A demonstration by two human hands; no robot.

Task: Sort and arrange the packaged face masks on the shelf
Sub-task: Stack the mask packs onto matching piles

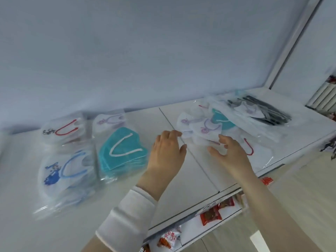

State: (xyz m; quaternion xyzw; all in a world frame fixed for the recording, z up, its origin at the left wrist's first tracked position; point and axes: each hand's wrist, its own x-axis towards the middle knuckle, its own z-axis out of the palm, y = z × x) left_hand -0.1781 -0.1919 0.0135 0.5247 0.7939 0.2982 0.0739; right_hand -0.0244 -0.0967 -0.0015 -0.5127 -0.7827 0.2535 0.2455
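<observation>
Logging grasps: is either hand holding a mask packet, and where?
Nothing clearly held: left hand and right hand, fingers relaxed, only reach the near edge of the purple-print packet.

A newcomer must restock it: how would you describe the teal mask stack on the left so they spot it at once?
On the white shelf, left of its seam, lie four stacks. The teal mask stack is the near right one, beside the left hand. It alone there is teal with a white ear loop; its neighbours are white.

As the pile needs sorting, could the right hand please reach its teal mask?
Probably, though not cleanly: the right hand is at the near edge of the pile, but white masks overlap the teal mask.
</observation>
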